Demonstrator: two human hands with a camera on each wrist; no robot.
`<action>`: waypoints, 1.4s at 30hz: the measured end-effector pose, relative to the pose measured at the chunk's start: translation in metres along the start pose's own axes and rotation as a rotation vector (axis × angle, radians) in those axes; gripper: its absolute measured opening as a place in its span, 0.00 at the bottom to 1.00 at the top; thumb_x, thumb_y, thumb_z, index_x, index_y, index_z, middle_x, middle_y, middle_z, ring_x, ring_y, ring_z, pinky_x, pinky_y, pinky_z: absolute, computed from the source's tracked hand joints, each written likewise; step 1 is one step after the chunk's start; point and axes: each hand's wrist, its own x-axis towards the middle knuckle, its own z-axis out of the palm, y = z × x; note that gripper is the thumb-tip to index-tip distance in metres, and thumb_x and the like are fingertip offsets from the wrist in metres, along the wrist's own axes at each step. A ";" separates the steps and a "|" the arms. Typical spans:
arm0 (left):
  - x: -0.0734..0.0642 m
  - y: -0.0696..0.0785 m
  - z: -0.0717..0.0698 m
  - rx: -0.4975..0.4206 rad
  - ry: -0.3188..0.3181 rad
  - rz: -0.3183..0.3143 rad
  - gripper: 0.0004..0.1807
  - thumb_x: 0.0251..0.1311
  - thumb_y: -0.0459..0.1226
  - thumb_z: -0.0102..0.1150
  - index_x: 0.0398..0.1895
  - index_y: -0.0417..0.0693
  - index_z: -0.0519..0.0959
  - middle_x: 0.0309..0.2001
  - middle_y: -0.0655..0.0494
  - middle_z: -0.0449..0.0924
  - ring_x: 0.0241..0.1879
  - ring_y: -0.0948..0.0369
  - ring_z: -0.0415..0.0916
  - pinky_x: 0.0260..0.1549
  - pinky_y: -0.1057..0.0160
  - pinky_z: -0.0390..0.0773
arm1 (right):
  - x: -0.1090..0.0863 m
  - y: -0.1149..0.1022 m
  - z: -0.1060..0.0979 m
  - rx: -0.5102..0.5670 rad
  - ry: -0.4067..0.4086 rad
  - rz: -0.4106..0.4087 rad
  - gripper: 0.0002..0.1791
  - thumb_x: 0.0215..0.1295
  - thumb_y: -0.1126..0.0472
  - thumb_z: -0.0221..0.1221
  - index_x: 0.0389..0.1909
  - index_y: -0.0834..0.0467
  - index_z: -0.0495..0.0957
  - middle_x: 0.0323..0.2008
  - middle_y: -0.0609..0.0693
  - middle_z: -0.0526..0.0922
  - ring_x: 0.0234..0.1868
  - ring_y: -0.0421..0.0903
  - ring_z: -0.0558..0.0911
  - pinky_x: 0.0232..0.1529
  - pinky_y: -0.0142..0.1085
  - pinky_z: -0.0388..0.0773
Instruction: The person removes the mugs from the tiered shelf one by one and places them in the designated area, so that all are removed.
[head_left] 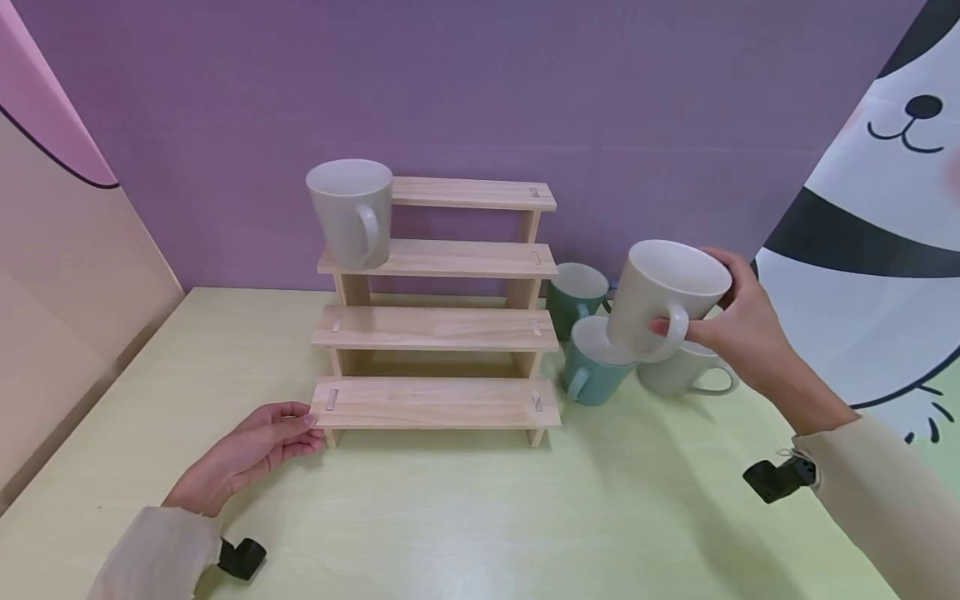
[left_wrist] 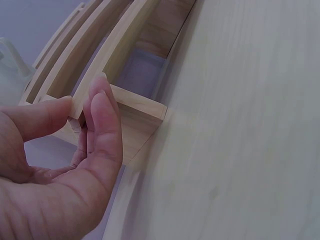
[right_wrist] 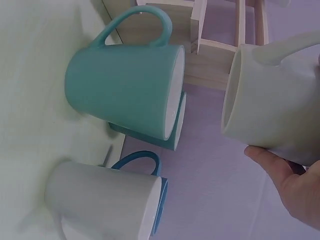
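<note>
My right hand holds a white mug in the air, tilted slightly, with the thumb at its handle and fingers on its far side. In the right wrist view, the held mug hangs apart from the other mugs. With thumb and fingers my left hand pinches the left end of the lowest step of a wooden tiered rack. Another white mug stands upright at the left end of the rack's second step from the top, its handle facing front right.
Right of the rack, a light teal mug, a dark green mug and a white mug stand on the table. Behind the white one, a blue mug shows partly. A purple backdrop rises behind.
</note>
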 end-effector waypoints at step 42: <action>0.000 -0.002 -0.004 -0.020 -0.004 -0.010 0.08 0.69 0.30 0.48 0.46 0.37 0.64 0.35 0.54 0.81 0.35 0.65 0.82 0.40 0.70 0.82 | -0.070 0.048 0.042 0.037 -0.030 -0.083 0.55 0.40 0.76 0.72 0.68 0.54 0.53 0.53 0.33 0.64 0.45 0.33 0.71 0.38 0.20 0.76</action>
